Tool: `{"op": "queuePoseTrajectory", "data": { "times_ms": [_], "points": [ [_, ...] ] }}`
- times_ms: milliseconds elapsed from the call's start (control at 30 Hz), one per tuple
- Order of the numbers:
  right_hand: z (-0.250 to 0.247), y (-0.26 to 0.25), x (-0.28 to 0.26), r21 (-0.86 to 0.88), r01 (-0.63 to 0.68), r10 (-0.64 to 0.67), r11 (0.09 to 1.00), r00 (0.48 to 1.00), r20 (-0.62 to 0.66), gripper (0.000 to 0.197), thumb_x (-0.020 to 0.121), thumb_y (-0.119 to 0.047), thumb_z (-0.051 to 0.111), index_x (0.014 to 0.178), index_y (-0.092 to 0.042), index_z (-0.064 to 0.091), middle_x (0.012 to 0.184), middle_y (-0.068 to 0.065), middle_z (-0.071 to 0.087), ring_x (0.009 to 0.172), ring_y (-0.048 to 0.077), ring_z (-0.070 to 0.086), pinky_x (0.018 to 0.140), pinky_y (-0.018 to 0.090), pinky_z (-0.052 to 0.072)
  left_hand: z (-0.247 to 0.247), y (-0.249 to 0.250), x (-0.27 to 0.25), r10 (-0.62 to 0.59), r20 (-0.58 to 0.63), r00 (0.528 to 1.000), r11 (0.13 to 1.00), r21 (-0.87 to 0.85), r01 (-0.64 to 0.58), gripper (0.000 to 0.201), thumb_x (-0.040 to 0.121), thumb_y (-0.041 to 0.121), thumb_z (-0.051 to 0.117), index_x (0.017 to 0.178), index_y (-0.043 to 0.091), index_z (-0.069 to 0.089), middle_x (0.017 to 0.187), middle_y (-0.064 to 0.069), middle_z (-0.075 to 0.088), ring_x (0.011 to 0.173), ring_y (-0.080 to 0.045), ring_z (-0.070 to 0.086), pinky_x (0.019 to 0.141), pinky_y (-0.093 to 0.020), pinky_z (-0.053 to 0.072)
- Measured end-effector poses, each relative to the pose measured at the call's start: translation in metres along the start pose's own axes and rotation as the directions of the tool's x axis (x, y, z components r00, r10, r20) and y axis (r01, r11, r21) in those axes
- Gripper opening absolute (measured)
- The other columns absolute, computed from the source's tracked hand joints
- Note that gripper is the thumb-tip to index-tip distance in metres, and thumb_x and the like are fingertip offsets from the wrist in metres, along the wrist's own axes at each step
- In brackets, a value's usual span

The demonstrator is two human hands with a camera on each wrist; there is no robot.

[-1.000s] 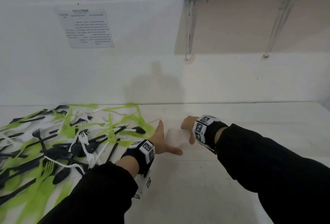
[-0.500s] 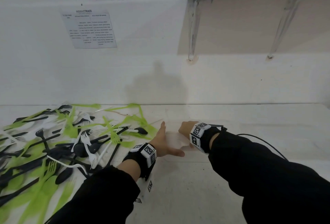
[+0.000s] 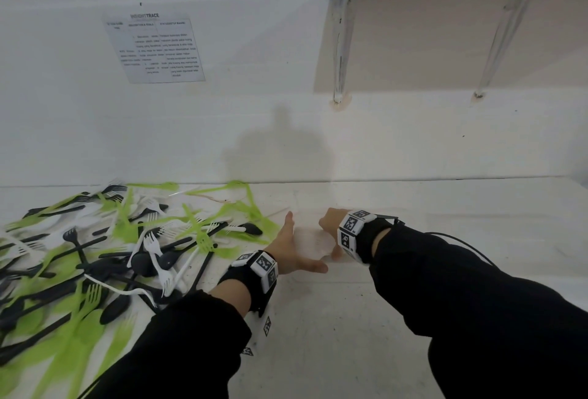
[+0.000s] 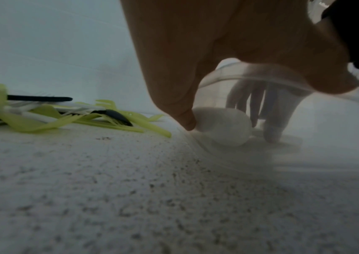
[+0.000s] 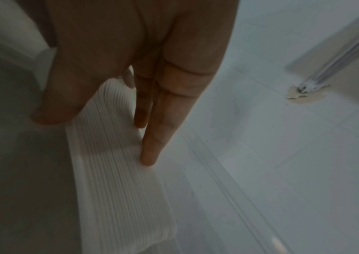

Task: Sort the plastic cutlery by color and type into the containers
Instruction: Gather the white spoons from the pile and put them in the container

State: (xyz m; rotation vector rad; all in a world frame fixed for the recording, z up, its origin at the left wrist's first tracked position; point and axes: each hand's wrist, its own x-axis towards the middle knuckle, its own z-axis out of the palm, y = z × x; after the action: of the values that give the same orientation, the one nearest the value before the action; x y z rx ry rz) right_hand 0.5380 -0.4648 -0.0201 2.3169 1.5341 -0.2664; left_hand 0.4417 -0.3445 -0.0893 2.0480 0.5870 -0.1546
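A mixed pile of green, black and white plastic forks and spoons (image 3: 111,255) covers the left of the white counter (image 3: 350,335). Right of it stands a stack of nested clear plastic containers (image 3: 313,244). My left hand (image 3: 305,241) spans the stack's left side, with the fingers on the far edge and the thumb on the near rim. My right hand (image 3: 329,236) holds its right side. In the right wrist view the right hand (image 5: 99,139) pinches the ribbed stack of rims (image 5: 117,171) between thumb and fingers. The left wrist view shows the left hand (image 4: 259,104) on the clear rim (image 4: 250,77).
The cutlery's edge (image 4: 43,118) lies close to the left of my left hand. The white wall (image 3: 286,144) rises right behind the counter, with a printed sheet (image 3: 156,48) and a shelf on brackets (image 3: 340,48). A thin cable (image 3: 461,242) trails from my right wrist.
Both hands have stayed on the container stack. My right forearm has dropped slightly and its cable has come into view. The cutlery pile has not moved.
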Motion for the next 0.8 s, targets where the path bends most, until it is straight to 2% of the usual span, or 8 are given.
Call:
{"op": "queuePoseTrajectory", "data": {
  "times_ms": [167, 233, 267, 400, 533, 667, 733, 800],
  "points": [
    [-0.008, 0.002, 0.002, 0.009, -0.013, 0.013, 1.0, 0.998, 0.057, 0.026, 0.088, -0.007, 0.057, 0.112, 0.004, 0.058, 0.11, 0.013, 0.061, 0.094, 0.03, 0.063, 0.07, 0.026, 0.046, 0.001, -0.001, 0.001, 0.005, -0.009, 1.0, 1.0, -0.023, -0.005, 0.141, 0.059, 0.03, 0.088, 0.147, 0.016, -0.022, 0.159, -0.001, -0.002, 0.146, -0.013, 0.005, 0.114, -0.026, 0.013],
    [-0.009, 0.001, -0.002, -0.012, -0.009, 0.009, 1.0, 0.999, 0.049, 0.025, 0.09, -0.007, 0.053, 0.113, 0.004, 0.057, 0.098, 0.008, 0.055, 0.084, 0.025, 0.058, 0.057, 0.022, 0.04, 0.001, -0.002, 0.002, 0.004, -0.005, 1.0, 1.0, -0.03, -0.005, 0.142, 0.059, 0.03, 0.088, 0.147, 0.017, -0.022, 0.159, -0.001, -0.003, 0.146, -0.014, 0.005, 0.114, -0.027, 0.013],
    [-0.009, 0.0, -0.004, -0.028, -0.012, 0.013, 1.0, 0.999, 0.038, 0.026, 0.091, -0.008, 0.051, 0.114, 0.003, 0.056, 0.097, 0.009, 0.051, 0.084, 0.024, 0.056, 0.055, 0.023, 0.037, 0.0, -0.003, 0.002, 0.006, -0.002, 1.0, 1.0, -0.03, -0.006, 0.143, 0.058, 0.031, 0.088, 0.146, 0.017, -0.023, 0.159, -0.001, -0.003, 0.146, -0.014, 0.004, 0.115, -0.027, 0.013],
    [-0.008, 0.0, -0.003, -0.041, -0.017, 0.019, 0.999, 0.998, 0.063, 0.029, 0.093, -0.01, 0.05, 0.118, 0.004, 0.054, 0.105, 0.013, 0.055, 0.093, 0.026, 0.06, 0.062, 0.023, 0.039, 0.001, -0.003, 0.003, 0.012, -0.001, 1.0, 0.999, -0.037, -0.012, 0.143, 0.058, 0.031, 0.088, 0.146, 0.017, -0.024, 0.159, -0.002, -0.005, 0.146, -0.013, 0.003, 0.115, -0.027, 0.012],
    [-0.006, 0.001, -0.006, -0.027, -0.003, 0.003, 1.0, 1.0, 0.009, 0.028, 0.091, -0.012, 0.053, 0.116, 0.001, 0.056, 0.12, 0.012, 0.057, 0.107, 0.028, 0.06, 0.069, 0.023, 0.036, 0.001, -0.004, 0.004, 0.014, 0.002, 1.0, 0.999, -0.038, -0.014, 0.143, 0.059, 0.031, 0.088, 0.146, 0.017, -0.024, 0.159, -0.001, -0.005, 0.146, -0.013, 0.004, 0.114, -0.027, 0.013],
    [-0.006, 0.0, -0.01, -0.022, -0.004, 0.003, 1.0, 0.999, -0.041, 0.027, 0.092, -0.014, 0.052, 0.115, 0.0, 0.057, 0.11, 0.015, 0.056, 0.098, 0.025, 0.06, 0.07, 0.023, 0.036, 0.001, -0.005, 0.004, 0.015, 0.004, 1.0, 0.999, -0.049, -0.015, 0.143, 0.059, 0.031, 0.088, 0.146, 0.017, -0.024, 0.159, -0.003, -0.005, 0.146, -0.014, 0.003, 0.115, -0.027, 0.012],
    [-0.005, 0.0, -0.011, -0.01, 0.003, -0.003, 1.0, 0.999, -0.051, 0.027, 0.093, -0.015, 0.051, 0.115, -0.001, 0.056, 0.116, 0.013, 0.056, 0.104, 0.027, 0.06, 0.072, 0.026, 0.039, 0.001, -0.005, 0.004, 0.017, 0.003, 1.0, 0.998, -0.055, -0.017, 0.143, 0.058, 0.03, 0.088, 0.146, 0.017, -0.024, 0.159, -0.003, -0.005, 0.146, -0.014, 0.003, 0.115, -0.028, 0.012],
    [-0.004, 0.0, -0.007, -0.013, -0.009, 0.008, 1.0, 1.0, -0.018, 0.028, 0.093, -0.016, 0.052, 0.115, 0.0, 0.056, 0.116, 0.013, 0.056, 0.102, 0.029, 0.06, 0.067, 0.026, 0.039, 0.002, -0.006, 0.004, 0.018, 0.003, 1.0, 0.999, -0.051, -0.018, 0.143, 0.058, 0.03, 0.088, 0.146, 0.017, -0.024, 0.159, -0.003, -0.004, 0.146, -0.013, 0.002, 0.115, -0.028, 0.011]
  ]
}}
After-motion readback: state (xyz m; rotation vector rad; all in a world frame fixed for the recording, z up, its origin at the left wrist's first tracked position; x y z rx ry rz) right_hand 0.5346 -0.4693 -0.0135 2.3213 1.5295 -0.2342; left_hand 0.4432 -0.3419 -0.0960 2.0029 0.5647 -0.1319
